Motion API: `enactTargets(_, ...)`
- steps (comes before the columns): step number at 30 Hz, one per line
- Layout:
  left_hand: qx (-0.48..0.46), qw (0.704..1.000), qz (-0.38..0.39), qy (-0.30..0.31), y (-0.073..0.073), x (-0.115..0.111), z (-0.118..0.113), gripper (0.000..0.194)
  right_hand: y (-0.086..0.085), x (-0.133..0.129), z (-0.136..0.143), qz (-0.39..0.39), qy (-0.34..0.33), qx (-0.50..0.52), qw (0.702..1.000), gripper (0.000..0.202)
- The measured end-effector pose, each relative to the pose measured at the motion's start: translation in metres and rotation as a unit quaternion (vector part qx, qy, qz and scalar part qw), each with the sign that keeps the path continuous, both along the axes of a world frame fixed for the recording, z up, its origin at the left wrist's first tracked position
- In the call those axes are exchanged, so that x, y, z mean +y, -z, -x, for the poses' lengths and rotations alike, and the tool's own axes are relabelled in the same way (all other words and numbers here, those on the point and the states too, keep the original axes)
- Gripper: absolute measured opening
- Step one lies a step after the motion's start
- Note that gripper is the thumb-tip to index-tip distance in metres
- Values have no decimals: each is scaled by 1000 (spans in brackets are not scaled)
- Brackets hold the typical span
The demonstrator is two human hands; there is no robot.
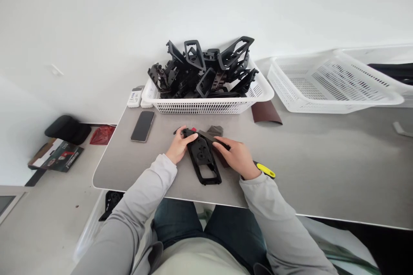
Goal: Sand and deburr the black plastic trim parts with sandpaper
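Near the front edge of the tabletop [322,159], a black plastic frame [204,160] is lying flat. The left hand [178,146] is gripping its far end, fingers curled around it. The right hand [238,157] is pressing on its right side, fingers together, beside a yellow-handled tool [266,170]. A white basket [206,104] of black parts is sitting toward the far edge

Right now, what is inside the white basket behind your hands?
The white basket holds a heap of black plastic frame parts, piled above its rim. Whatever lies at the bottom is covered by them.
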State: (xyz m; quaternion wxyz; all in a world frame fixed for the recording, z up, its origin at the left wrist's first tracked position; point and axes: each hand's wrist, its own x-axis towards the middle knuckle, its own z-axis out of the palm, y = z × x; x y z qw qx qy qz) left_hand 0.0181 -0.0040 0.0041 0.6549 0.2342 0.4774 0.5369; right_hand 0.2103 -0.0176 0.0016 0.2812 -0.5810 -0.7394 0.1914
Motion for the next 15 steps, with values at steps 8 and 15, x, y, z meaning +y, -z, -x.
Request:
enactTargets(8, 69, 997, -40, -12, 15, 1, -3, 77, 6, -2, 8, -27, -8, -41, 999, 29)
enactTargets(15, 53, 997, -54, -23, 11, 5, -3, 51, 3, -3, 2, -49, 17, -15, 999, 33)
